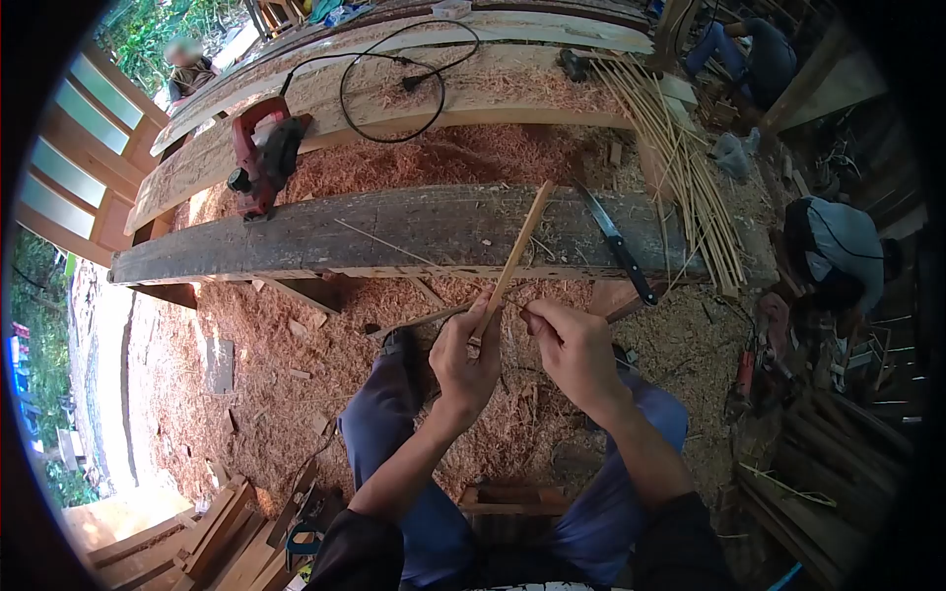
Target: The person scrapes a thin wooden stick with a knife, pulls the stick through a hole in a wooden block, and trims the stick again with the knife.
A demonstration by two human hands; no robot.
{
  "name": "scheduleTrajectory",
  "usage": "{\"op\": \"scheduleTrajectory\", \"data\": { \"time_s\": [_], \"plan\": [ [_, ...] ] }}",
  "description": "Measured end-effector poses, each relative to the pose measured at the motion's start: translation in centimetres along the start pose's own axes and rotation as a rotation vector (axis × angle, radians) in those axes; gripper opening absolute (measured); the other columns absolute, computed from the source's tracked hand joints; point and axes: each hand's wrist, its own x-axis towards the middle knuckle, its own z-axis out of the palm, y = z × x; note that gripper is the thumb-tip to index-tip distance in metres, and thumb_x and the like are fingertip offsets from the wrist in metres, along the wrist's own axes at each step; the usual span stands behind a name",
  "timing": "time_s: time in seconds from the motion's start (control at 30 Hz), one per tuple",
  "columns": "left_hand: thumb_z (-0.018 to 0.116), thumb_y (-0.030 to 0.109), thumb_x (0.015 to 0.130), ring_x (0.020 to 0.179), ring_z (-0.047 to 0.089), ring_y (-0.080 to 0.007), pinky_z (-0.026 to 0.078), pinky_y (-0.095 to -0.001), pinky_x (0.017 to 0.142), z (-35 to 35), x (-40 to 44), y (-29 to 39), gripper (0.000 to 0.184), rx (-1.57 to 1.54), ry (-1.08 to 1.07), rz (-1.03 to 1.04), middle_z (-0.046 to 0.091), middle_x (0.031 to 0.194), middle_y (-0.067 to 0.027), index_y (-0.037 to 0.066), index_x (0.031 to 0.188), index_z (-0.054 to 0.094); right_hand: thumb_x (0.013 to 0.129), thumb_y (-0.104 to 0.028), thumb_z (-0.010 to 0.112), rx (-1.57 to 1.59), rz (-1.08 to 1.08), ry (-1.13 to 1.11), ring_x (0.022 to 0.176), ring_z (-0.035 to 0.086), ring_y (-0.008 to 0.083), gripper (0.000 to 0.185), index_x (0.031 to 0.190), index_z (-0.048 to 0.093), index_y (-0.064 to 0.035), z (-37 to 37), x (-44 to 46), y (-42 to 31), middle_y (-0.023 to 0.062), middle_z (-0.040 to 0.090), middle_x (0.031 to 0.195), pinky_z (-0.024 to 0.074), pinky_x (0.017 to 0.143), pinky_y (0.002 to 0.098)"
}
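Note:
My left hand [465, 360] is closed around the lower part of a flat wooden strip [522, 236], which slants up over the dark plank [394, 231]. Just right of it, my right hand [574, 350] has its fingers pinched together near the strip; what they hold is too small to make out. A knife [613, 236] with a black handle lies on the plank, its handle end past the near edge. To its right, a bundle of thin sticks [690, 177] spreads across the boards.
A red power planer [264, 163] stands at the plank's left, its black cable [443, 94] looped on shavings-covered boards. Shavings cover the floor [266, 394]. One person [838, 246] crouches at the right, another [754, 59] is at the upper right, and a third [187, 74] at the upper left.

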Motion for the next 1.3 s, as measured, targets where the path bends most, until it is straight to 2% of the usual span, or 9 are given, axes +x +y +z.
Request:
{"op": "scheduleTrajectory", "data": {
  "time_s": [0.1,0.23,0.3,0.57,0.63,0.83,0.9,1.0,1.3],
  "plan": [
    [0.074,-0.001,0.092,0.091,0.076,-0.0183,0.059,-0.0279,0.074,0.0,-0.1,-0.2,0.016,0.011,0.030,0.040,0.077,0.104,-0.0192,-0.003,0.105,0.064,0.094,-0.003,0.067,0.019,-0.001,-0.013,0.073,0.071,0.0330,0.010,0.103,0.068,-0.0002,-0.1,-0.1,0.1,0.0163,0.070,0.083,0.0537,0.062,0.0409],
    [0.075,-0.001,0.092,0.086,0.076,-0.0167,0.058,-0.0274,0.071,-0.4,0.0,0.1,0.015,0.038,0.023,0.064,0.077,0.100,-0.0181,-0.003,0.104,0.065,0.094,0.001,0.066,0.026,-0.006,-0.022,0.070,0.072,0.0289,0.009,0.102,0.068,0.0030,0.1,-0.1,0.1,0.0159,0.070,0.080,0.0536,0.060,0.0355],
    [0.074,-0.009,0.086,0.086,0.075,-0.0298,0.058,-0.0340,0.070,-0.6,0.0,0.1,0.021,0.004,-0.024,0.053,0.075,0.107,-0.0216,-0.004,0.104,0.063,0.094,0.001,0.066,0.019,-0.002,-0.027,0.070,0.072,0.0286,0.008,0.102,0.068,0.0028,0.1,-0.1,0.3,0.0156,0.070,0.080,0.0536,0.060,0.0355],
    [0.074,-0.007,0.087,0.080,0.074,-0.0297,0.057,-0.0359,0.067,-0.3,-0.2,0.2,0.021,0.007,-0.061,0.003,0.075,0.105,-0.0218,-0.003,0.104,0.063,0.094,0.001,0.066,0.007,0.010,-0.047,0.072,0.073,0.0297,0.008,0.102,0.067,0.0017,0.1,0.0,0.4,0.0162,0.071,0.080,0.0543,0.062,0.0365],
    [0.074,-0.006,0.087,0.081,0.074,-0.0297,0.058,-0.0362,0.067,-0.2,-0.3,0.4,0.020,0.026,-0.055,0.044,0.075,0.105,-0.0218,-0.003,0.104,0.063,0.092,-0.006,0.069,-0.078,0.062,-0.059,0.075,0.069,0.0369,0.014,0.106,0.066,-0.0027,0.4,0.0,0.5,0.0163,0.070,0.085,0.0542,0.065,0.0462],
    [0.070,-0.002,0.092,0.092,0.076,-0.0325,0.060,-0.0381,0.073,0.4,-0.9,1.2,0.017,0.025,-0.085,-0.079,0.074,0.108,-0.0229,-0.004,0.107,0.061,0.087,0.000,0.074,-0.186,-0.088,0.108,0.077,0.069,0.0346,0.019,0.105,0.068,-0.0003,0.8,0.6,-0.8,0.0164,0.069,0.089,0.0542,0.065,0.0423],
    [0.074,0.003,0.093,0.087,0.077,-0.0211,0.058,-0.0300,0.070,1.0,-1.1,0.5,0.020,0.018,-0.004,0.002,0.076,0.100,-0.0184,0.000,0.110,0.065,0.088,-0.002,0.072,-0.216,-0.108,0.109,0.079,0.069,0.0332,0.017,0.104,0.067,-0.0021,1.3,0.4,-0.5,0.0145,0.069,0.088,0.0544,0.066,0.0426],
    [0.074,0.003,0.093,0.086,0.076,-0.0181,0.057,-0.0282,0.069,0.7,-1.6,0.8,0.019,0.036,-0.059,-0.118,0.076,0.100,-0.0182,0.000,0.110,0.065,0.090,-0.004,0.070,-0.187,-0.101,0.094,0.080,0.068,0.0319,0.015,0.104,0.065,-0.0038,1.2,0.4,-0.4,0.0130,0.068,0.087,0.0547,0.068,0.0429],
    [0.076,0.002,0.091,0.077,0.074,-0.0157,0.055,-0.0273,0.063,0.7,-1.2,0.5,0.020,0.045,0.017,-0.031,0.076,0.093,-0.0159,0.000,0.107,0.065,0.088,0.002,0.071,-0.062,-0.040,0.055,0.076,0.071,0.0356,0.018,0.105,0.066,-0.0008,1.2,0.5,-0.9,0.0168,0.069,0.088,0.0538,0.061,0.0406]
  ]
}}
